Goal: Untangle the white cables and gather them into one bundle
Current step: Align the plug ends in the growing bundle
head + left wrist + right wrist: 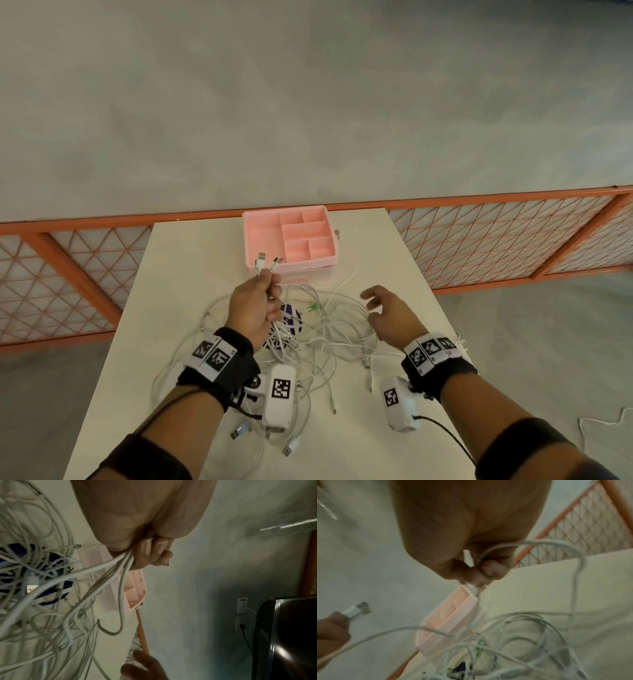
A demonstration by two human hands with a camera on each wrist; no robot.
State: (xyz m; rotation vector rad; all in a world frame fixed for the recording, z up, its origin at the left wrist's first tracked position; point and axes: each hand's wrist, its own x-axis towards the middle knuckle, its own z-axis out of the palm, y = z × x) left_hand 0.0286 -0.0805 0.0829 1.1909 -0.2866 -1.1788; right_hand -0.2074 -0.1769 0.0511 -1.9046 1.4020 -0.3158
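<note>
A tangle of white cables lies spread over the middle of the white table. My left hand is raised above it and grips several cable ends, whose two USB plugs stick up past the fingers. In the left wrist view the strands run from the closed fingers down into the tangle. My right hand hovers over the right side of the heap. In the blurred right wrist view its curled fingers pinch a white cable by its plug, and a loop arcs away.
A pink divided tray stands at the table's far edge, just behind the heap. A purple object and a green connector sit under the cables. Loose plugs lie near the front. An orange mesh fence runs behind the table.
</note>
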